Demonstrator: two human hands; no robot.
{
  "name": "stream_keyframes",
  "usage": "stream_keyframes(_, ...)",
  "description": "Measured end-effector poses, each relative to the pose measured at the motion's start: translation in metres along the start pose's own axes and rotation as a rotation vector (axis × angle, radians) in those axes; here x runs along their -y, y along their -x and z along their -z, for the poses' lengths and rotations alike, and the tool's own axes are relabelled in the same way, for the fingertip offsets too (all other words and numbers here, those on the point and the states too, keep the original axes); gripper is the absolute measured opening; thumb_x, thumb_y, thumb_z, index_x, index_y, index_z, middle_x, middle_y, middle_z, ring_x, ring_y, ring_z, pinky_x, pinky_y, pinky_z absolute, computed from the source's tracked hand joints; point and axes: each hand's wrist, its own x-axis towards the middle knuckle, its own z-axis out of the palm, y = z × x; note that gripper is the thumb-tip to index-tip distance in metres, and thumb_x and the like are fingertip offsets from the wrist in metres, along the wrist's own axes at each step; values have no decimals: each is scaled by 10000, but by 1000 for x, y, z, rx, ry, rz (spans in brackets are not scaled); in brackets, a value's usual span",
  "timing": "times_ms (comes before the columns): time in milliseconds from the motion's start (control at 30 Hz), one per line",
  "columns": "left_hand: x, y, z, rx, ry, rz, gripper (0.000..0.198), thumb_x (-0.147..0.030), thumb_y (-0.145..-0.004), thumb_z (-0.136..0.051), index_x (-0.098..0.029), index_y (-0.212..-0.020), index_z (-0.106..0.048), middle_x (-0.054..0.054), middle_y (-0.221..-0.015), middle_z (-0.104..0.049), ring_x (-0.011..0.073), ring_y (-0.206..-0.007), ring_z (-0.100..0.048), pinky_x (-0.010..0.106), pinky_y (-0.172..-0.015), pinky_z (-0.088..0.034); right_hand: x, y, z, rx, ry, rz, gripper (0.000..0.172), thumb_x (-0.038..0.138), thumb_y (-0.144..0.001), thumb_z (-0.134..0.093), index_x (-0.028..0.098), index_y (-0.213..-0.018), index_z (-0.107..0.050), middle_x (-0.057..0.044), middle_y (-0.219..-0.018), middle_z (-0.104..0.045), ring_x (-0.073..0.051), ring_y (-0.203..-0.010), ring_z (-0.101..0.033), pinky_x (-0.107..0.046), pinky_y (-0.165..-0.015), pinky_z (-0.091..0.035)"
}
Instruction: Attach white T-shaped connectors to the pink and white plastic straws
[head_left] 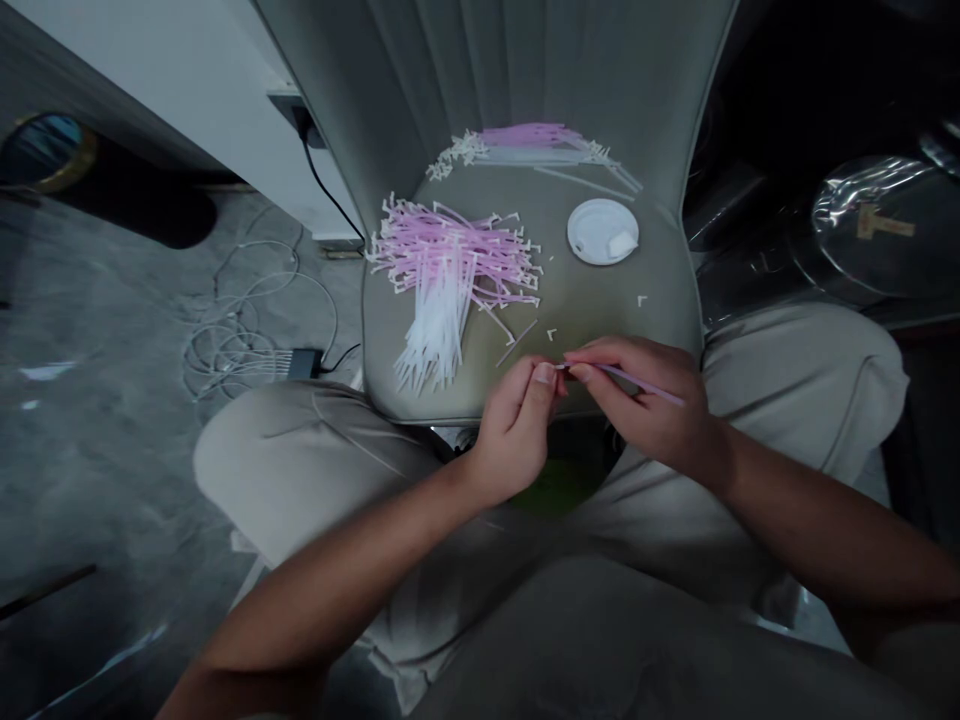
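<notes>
From the head camera we look down at our two hands held over the front edge of a grey-green upholstered chair seat [622, 320], above our knees in beige trousers [787, 390]. Our right hand [645, 400] pinches a thin pink plastic strip [630, 380] between thumb and forefinger, its length running right across the fingers and its left end reaching toward our left hand [517, 430]. That hand's thumb and forefinger press together at the strip's tip, the two hands almost touching. Far of our hands on the seat lie a large pile of pink-and-white plastic ties [450, 270], a smaller bundle [525, 150] beyond it and a white round lid [602, 231] to the right, with tiny white plastic bits [551, 333] scattered near the fingers. Left of the chair, white cables [240, 320] lie on a concrete floor [97, 470].
</notes>
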Motion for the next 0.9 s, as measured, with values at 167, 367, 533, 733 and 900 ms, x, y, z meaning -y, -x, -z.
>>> stream_keyframes(167,1,0,0,-13,-13,2,341,-452,-983,-433,-195,-772,-508,-44,-597,-356,92,-520,-305,238,-486,-271,1,1,1,6,-3,13,168,145,-877,-608,228,-990,-701,-14,-905,-767,-138,-830,-716,-258,-788,-575)
stream_keyframes(367,1,-1,1,19,29,27,338,-463,-977,-440,-196,-780,-509,-52,-584,-342,88,-501,-289,233,-471,-258,-1,0,3,49,-23,32,192,118,-877,-590,226,-1003,-687,-12,-916,-764,-134,-840,-714,-259,-792,-573)
stream_keyframes(533,1,-2,2,26,32,30,329,-453,-979,-444,-196,-786,-511,-53,-593,-343,84,-499,-286,235,-474,-260,-1,-1,3,32,-9,35,178,115,-866,-604,218,-984,-689,-13,-891,-761,-131,-821,-711,-251,-786,-568)
stream_keyframes(733,1,-2,2,22,13,36,343,-476,-970,-449,-195,-783,-513,-51,-591,-354,86,-499,-295,237,-475,-261,0,-1,1,13,38,18,144,162,-881,-605,244,-951,-700,5,-852,-762,-139,-778,-712,-257,-748,-572)
stream_keyframes(900,2,-3,2,26,19,30,335,-463,-975,-445,-199,-777,-509,-51,-584,-344,88,-493,-285,243,-471,-255,0,-1,1,16,41,-12,130,180,-888,-604,251,-942,-700,12,-860,-763,-141,-781,-713,-258,-750,-575)
